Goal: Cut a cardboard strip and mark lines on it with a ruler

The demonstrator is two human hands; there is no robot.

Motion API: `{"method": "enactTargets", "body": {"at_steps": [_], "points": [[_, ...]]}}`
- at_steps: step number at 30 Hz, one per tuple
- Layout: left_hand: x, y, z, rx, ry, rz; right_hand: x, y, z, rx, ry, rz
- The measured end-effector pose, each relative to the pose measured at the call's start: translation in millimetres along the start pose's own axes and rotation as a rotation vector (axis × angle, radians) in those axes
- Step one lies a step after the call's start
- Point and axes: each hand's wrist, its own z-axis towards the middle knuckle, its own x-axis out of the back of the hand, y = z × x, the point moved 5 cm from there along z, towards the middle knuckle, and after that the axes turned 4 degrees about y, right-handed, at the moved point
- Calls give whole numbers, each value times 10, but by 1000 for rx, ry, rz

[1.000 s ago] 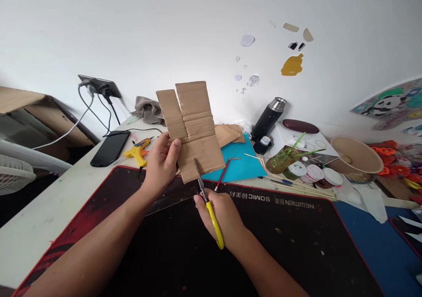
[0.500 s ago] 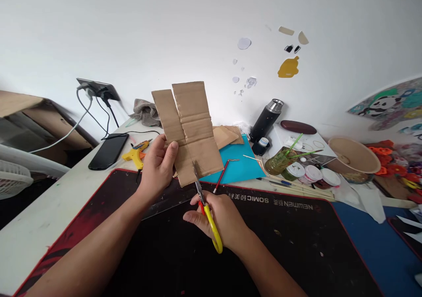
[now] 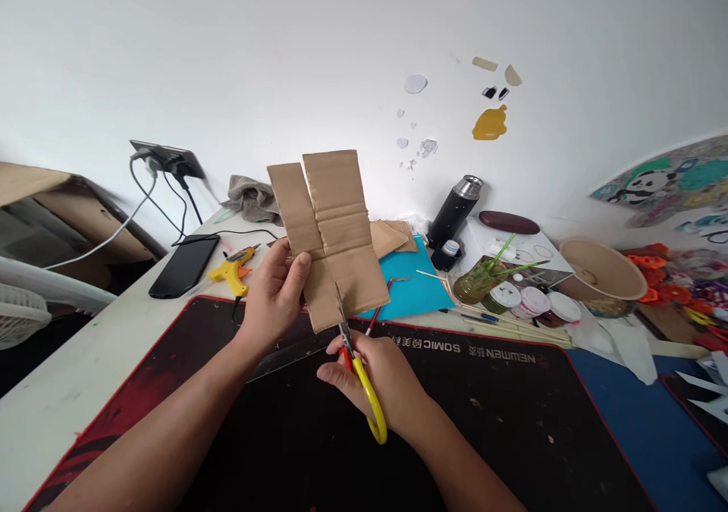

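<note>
Upright above the desk mat is a piece of brown corrugated cardboard (image 3: 344,227), slit from its top edge down past the middle, with creases across the wider right part. My left hand (image 3: 278,288) grips its left edge, thumb on the near face and fingers behind. Scissors (image 3: 369,398) with yellow and red handles are in my right hand (image 3: 390,383), below the cardboard. Their blades point up at the lower edge, against the cardboard near the line of the slit. The finger loops are partly hidden by my right hand.
At left lie a yellow glue gun (image 3: 228,275) and a black phone (image 3: 185,265). Behind the cardboard are a blue sheet (image 3: 421,288) and cardboard scraps (image 3: 390,239). To the right stand a black thermos (image 3: 455,212), paint jars (image 3: 535,301) and a bowl (image 3: 603,269).
The cardboard has shifted slightly right and down in view, along with my left hand. The scissor blades look closer together. The camera view has moved a little.
</note>
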Motion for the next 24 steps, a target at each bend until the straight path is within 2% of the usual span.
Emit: {"method": "enactTargets", "body": {"at_steps": [5,10,17,24], "points": [[-32,-11,-28,-11,-38,16,-5,-21,1,28,51,-38],[-53,-39,-50,1,-28,1,-8,-28,-16,-17,24,-39],[-54,-91,-61,15,1,9,0,-15,-5,-46,51,-125],[-69,-104,-48,43,6,-15,-9,-34,-16,-25,70,-110]]}}
